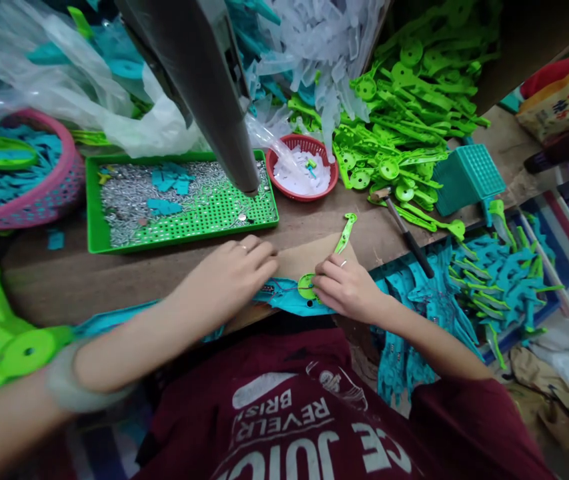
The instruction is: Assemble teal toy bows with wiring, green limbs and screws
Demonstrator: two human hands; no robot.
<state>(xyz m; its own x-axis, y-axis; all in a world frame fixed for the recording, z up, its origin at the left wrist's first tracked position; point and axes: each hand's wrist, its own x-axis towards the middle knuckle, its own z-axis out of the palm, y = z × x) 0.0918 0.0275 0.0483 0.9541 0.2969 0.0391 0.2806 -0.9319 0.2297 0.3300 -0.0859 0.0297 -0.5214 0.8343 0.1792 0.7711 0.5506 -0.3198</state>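
Observation:
My left hand [237, 273] rests knuckles-up at the near edge of the wooden bench [114, 273], fingers curled down onto a teal plastic piece [284, 297] that lies across the edge. My right hand [347, 287] has its fingers closed on a bright green plastic arm [337, 257] with a round end, pressing it onto the same teal piece. The two hands are a short gap apart. A grey machine arm [204, 87] reaches down over the bench just beyond them.
A green tray [94, 233] of small metal parts and teal bits sits behind my left hand. Beside it is a red bowl [331, 177], a heap of green parts [414, 100], a hammer [407, 233], a teal basket [467, 177] and a pink basket [71, 173].

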